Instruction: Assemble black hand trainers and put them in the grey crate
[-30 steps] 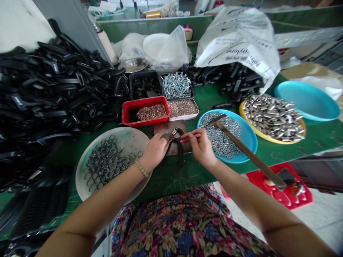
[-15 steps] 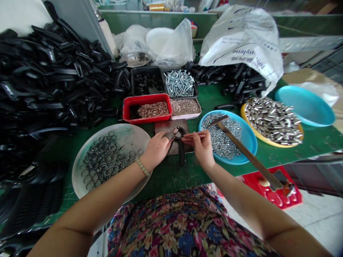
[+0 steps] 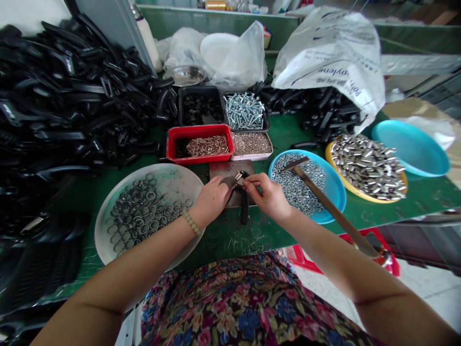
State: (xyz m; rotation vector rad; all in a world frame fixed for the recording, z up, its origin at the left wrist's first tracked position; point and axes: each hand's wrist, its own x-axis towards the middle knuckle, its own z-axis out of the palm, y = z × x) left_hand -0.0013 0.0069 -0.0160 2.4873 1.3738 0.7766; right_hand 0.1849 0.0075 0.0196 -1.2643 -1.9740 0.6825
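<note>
My left hand [image 3: 211, 199] is closed round the upper end of a black plastic handle piece [image 3: 244, 206] that rests on a small metal plate [image 3: 221, 169] on the green bench. My right hand [image 3: 268, 194] pinches at the same spot, fingertips pressed onto a small shiny metal fitting [image 3: 238, 176] at the top of the handle. What the right fingers hold is too small to name. A bead bracelet sits on my left wrist.
A white dish of metal rings [image 3: 108, 221] lies left. A red tray [image 3: 173, 139], a tray of bolts [image 3: 245, 110] and a black tray [image 3: 200, 108] stand behind. A blue bowl of nuts [image 3: 331, 192] carries a hammer [image 3: 331, 206]. A yellow dish of metal pins [image 3: 367, 158] and black handle heaps [image 3: 65, 105] flank the bench.
My right hand has moved left and down onto the top of the handle; the thin pin it held out sideways is no longer visible. The left hand has stayed put.
</note>
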